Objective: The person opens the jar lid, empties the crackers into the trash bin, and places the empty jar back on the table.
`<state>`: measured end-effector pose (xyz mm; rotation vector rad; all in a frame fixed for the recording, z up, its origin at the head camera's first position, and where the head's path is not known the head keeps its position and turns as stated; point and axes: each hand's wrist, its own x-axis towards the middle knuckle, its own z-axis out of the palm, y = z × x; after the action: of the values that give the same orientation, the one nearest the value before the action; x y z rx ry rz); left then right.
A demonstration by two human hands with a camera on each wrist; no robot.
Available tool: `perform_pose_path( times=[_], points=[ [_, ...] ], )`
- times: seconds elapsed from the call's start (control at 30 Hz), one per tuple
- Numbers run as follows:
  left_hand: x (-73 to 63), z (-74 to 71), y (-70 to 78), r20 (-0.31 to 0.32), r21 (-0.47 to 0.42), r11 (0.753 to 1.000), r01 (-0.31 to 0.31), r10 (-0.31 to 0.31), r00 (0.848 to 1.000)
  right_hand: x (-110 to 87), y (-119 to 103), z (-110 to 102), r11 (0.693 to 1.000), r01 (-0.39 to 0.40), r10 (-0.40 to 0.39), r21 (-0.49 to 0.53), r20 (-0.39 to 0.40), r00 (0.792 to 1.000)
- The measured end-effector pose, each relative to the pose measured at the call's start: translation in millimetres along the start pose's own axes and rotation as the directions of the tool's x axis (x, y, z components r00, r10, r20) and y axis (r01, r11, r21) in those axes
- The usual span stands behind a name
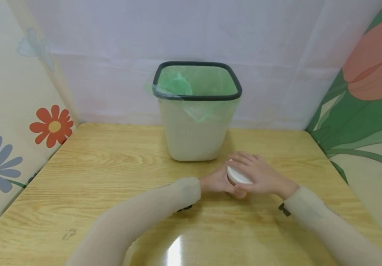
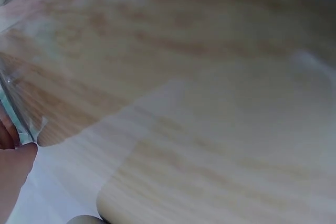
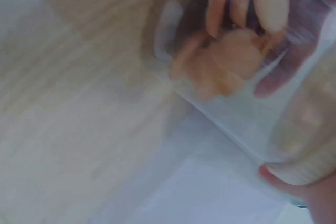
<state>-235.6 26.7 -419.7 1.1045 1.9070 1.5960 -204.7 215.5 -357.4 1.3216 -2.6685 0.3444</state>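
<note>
Both hands are at a clear jar (image 3: 231,111) with a white lid (image 1: 236,175), over the table in front of the bin. My left hand (image 1: 218,180) grips the jar's side from the left. Over the lid, my right hand (image 1: 259,174) curls its fingers, with the thumb at the lid's near edge. Orange-brown pieces (image 3: 226,59) show through the jar wall in the right wrist view, which is blurred, and fingers also appear through it. At the left edge of the left wrist view, a thumb (image 2: 18,174) lies by a clear edge.
A light waste bin (image 1: 194,133) with a dark rim stands behind the hands, lined with a green plastic bag (image 1: 177,85). The wood-grain table (image 1: 111,159) meets a white cloth (image 1: 111,85) behind and flower-patterned panels at both sides.
</note>
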Motion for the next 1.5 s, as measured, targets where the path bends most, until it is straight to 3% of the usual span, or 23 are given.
perform_pose_path(
  times=[0.13,0.23,0.4,0.53,0.73,0.93,1.13,1.33,1.5],
  points=[
    [0.7,-0.6,-1.4,0.002,-0.031,0.999,0.025,-0.025,1.0,-1.8,-9,-8,0.992,-0.121,0.116,0.043,0.099,0.988],
    [0.9,-0.5,-2.0,-0.005,-0.049,0.998,0.032,-0.032,0.999,-3.4,-14,-9,0.977,-0.199,0.188,0.083,0.121,0.975],
    [0.1,-1.6,-0.9,-0.003,-0.016,1.0,0.013,-0.013,1.0,-0.5,-20,-4,0.96,-0.263,0.257,0.095,0.075,0.964],
    [-0.8,-2.5,0.1,0.001,0.016,1.0,-0.003,0.003,1.0,2.8,-22,1,0.957,-0.286,0.283,0.049,0.047,0.958],
    [-2.1,-2.3,-0.1,-0.011,0.007,1.0,0.019,-0.019,1.0,3.3,-20,6,0.97,-0.241,0.241,0.004,0.002,0.97],
    [-1.9,-1.7,2.6,-0.016,0.062,0.998,0.01,-0.009,1.0,0.9,-14,6,0.987,-0.159,0.158,-0.015,-0.054,0.986],
    [-4.6,-2.2,5.4,-0.025,0.106,0.994,0.032,-0.029,0.999,0.4,-12,5,0.994,-0.109,0.108,-0.019,-0.046,0.993],
    [-4.8,-2.3,4.8,-0.015,0.02,0.999,0.049,-0.049,0.999,-0.1,-6,3,0.998,-0.056,0.055,-0.025,-0.016,0.998],
    [-3.2,-2.3,3.9,-0.005,0.012,1.0,0.02,-0.02,1.0,-1.2,-2,2,1.0,-0.011,0.01,-0.02,-0.018,1.0]
  ],
)
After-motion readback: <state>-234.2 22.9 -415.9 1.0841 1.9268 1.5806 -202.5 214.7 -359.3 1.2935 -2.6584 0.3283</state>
